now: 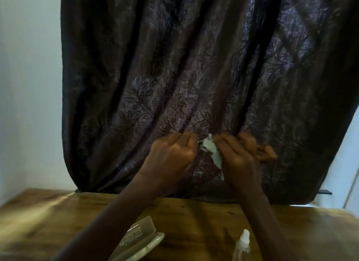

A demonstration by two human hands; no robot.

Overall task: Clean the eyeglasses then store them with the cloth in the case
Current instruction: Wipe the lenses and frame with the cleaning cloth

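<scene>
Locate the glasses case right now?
Head view, bottom centre: the clear case lies open on the wooden table, under the left forearm and left of the spray bottle. Neither hand touches it.

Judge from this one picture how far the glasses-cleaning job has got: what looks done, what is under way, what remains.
Done: the case lies open on the table, with the spray bottle standing nearby. Under way: both hands are raised; the left hand grips what seems to be the eyeglasses, mostly hidden, while the right hand works the pale cloth against them. Left: finish wiping, then put glasses and cloth in the case.
</scene>
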